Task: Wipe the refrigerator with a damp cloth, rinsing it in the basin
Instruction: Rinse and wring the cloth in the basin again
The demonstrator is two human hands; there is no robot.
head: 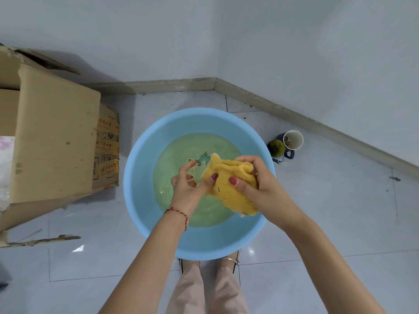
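A round light-blue basin [145,214] stands on the tiled floor in front of my feet, holding shallow greenish water. Over its middle I hold a bunched yellow cloth [229,191]. My right hand [256,189] grips the cloth's right part, fingers curled over the top and thumb pressing into it. My left hand [189,189] is at the cloth's left edge with its thumb on the fabric and its fingers spread just over the water. The cloth hangs above the water surface. No refrigerator is in view.
A large open cardboard box [54,141] stands on the floor left of the basin. Two small cups [286,145] sit just right of the basin near the skirting board. White walls meet in a corner behind. Grey floor tiles lie to the right.
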